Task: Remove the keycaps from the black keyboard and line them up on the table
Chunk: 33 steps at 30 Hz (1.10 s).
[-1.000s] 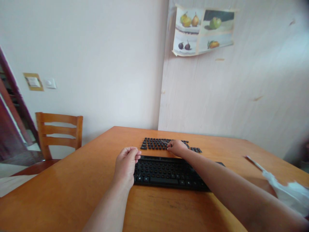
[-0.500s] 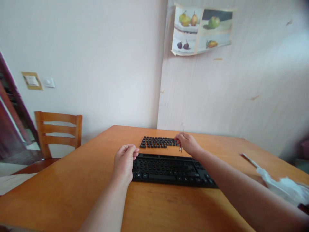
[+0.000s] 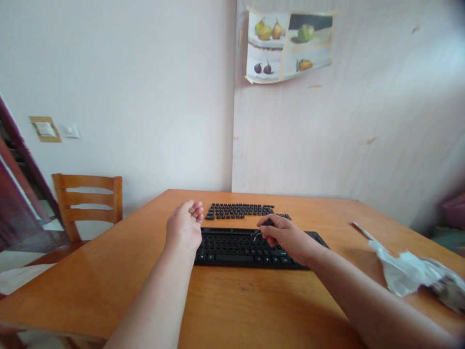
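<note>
A black keyboard (image 3: 232, 260) lies on the table, with most of its key positions bare and some keys left along the front row. Over its middle, my right hand (image 3: 281, 230) pinches a black keycap (image 3: 268, 222) together with a thin wire keycap puller (image 3: 256, 236), whose bent ends hang below the fingers. My left hand (image 3: 184, 225) hovers at the keyboard's left end, its fingers curled closed; what they hold, if anything, is hidden. Behind the keyboard, loose black keycaps (image 3: 232, 210) stand in rows.
The wooden table (image 3: 225, 310) reaches to the wall. On its right lie a thin white stick (image 3: 361, 230) and a crumpled clear plastic bag (image 3: 403, 271). A wooden chair (image 3: 89, 183) stands at the left, and a sheet of fruit pictures (image 3: 286, 46) hangs on the wall.
My right hand has come back from the rows of loose keycaps to above the keyboard, and a keycap now shows in its fingers. My left hand stays nearly in place, and the view has shifted slightly.
</note>
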{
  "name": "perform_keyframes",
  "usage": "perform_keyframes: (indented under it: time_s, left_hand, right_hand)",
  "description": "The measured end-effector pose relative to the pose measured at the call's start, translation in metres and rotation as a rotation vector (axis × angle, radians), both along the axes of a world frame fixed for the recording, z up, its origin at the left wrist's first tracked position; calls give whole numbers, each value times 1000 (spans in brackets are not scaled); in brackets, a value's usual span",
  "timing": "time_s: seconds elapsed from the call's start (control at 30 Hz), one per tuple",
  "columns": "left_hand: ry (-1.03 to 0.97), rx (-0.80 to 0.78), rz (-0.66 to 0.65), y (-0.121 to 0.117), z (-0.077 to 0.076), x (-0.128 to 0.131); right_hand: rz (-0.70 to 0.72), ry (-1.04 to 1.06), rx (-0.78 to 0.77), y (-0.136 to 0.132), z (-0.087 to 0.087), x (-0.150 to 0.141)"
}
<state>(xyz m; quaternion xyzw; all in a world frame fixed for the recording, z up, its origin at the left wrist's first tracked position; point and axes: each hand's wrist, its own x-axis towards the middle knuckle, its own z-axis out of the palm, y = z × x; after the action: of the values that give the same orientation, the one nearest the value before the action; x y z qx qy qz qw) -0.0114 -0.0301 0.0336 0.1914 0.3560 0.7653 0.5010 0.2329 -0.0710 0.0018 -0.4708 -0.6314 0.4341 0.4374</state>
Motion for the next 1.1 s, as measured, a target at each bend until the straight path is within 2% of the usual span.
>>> perform_keyframes:
  time_s: [0.07, 0.13, 0.23, 0.37, 0.47, 0.63, 0.83, 1.1]
  left_hand:
    - [-65, 2, -25, 6, 8, 9]
    - [-111, 4, -25, 13, 8, 18]
    - [-114, -6, -68, 21, -7, 30]
    - [-5, -22, -82, 25, -31, 39]
    - [63, -46, -132, 25, -40, 40]
    - [138, -60, -208, 24, -45, 44]
    - [212, -53, -271, 20, -47, 49]
    - [391, -48, -438, 13, -49, 55]
  right_hand:
    - [31, -35, 5, -2, -3, -5]
    - [51, -103, 20, -4, -6, -9]
    - [51, -198, 62, -6, -10, -12]
    - [46, -289, 146, -8, -15, -13]
    - [63, -354, 202, -6, -19, -13]
    - [57, -415, 233, -3, -26, -13]
    - [47, -449, 267, -5, -26, -19]
    - [3, -372, 215, -4, -33, -26]
